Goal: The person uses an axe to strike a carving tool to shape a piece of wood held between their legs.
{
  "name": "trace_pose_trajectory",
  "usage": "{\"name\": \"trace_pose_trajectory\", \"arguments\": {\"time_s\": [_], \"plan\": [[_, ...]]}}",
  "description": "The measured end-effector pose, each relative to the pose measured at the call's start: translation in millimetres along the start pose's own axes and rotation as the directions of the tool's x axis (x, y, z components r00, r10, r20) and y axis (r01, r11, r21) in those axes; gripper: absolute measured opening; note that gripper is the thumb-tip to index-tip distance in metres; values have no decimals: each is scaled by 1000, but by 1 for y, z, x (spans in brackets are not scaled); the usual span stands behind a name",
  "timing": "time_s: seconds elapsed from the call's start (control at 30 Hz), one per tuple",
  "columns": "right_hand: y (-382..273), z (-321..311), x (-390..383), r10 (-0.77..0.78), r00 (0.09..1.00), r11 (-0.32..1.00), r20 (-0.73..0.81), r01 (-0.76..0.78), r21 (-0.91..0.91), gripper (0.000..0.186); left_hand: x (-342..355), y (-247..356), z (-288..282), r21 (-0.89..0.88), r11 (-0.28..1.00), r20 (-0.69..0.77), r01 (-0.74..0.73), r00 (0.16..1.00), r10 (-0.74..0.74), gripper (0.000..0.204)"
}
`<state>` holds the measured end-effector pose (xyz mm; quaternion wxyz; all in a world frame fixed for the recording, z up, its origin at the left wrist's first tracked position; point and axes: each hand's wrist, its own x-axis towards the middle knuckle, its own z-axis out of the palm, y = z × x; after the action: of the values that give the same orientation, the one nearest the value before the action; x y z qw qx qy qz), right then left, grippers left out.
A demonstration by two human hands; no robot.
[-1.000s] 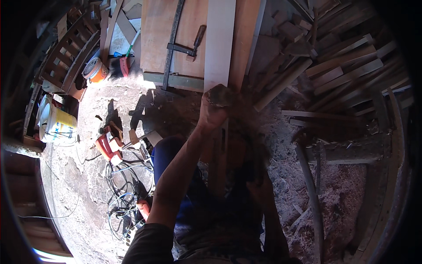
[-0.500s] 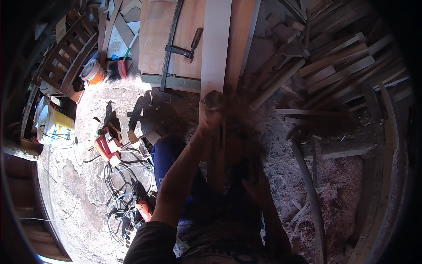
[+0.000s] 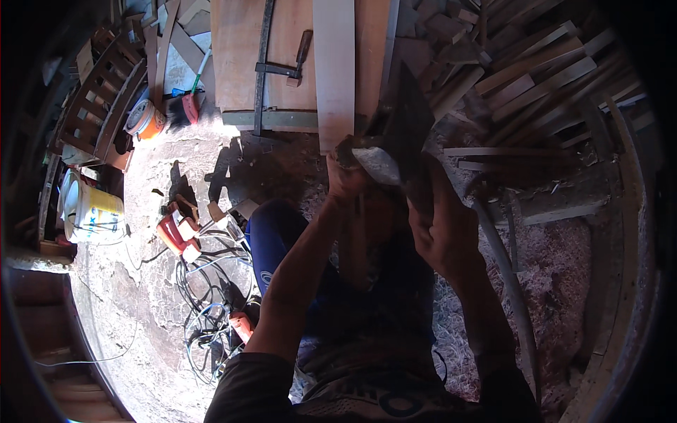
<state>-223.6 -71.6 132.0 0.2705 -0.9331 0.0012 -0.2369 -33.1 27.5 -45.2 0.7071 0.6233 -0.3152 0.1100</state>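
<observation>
Across the rough floor [image 3: 151, 296], sunlight bleaches the left side while the right lies in shade. Past the hands spreads a wide wooden panel [image 3: 236, 63], and off to its right sprawls a heap of cut lumber [image 3: 550, 77]. Lengthwise on the panel runs a long pale board [image 3: 335, 77], its near end just beyond the left hand; a bar clamp [image 3: 278, 68] sits to the board's left. From where I stand, the bladed tool [image 3: 411, 120] shows broad and dark, ahead of the right hand [image 3: 448, 225], which is wrapped around its handle. Smallest to my eye is the piece of wood [image 3: 345, 151] gripped by the left hand [image 3: 344, 183]: its end pokes out past that fist, close beside the blade, whether touching I cannot tell.
</observation>
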Motion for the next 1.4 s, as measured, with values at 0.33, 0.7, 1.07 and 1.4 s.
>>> {"name": "trace_pose_trajectory", "arguments": {"time_s": [0.33,0.7,1.07,1.4], "plan": [[9,3,31,-52,985,992,166,70,-105,74,11,18,5,-78,996,-20,34,999,-35,25],[32,11,37,33,955,977,296,31,-209,68,14,-1,10,89,983,24,-159,987,158,22],[34,29,28,15,965,964,261,55,-260,64,11,-19,3,-81,996,52,-27,998,31,21],[-25,-17,65,-112,987,985,-119,126,120,66,12,1,-6,31,966,37,257,966,-258,19]]}}
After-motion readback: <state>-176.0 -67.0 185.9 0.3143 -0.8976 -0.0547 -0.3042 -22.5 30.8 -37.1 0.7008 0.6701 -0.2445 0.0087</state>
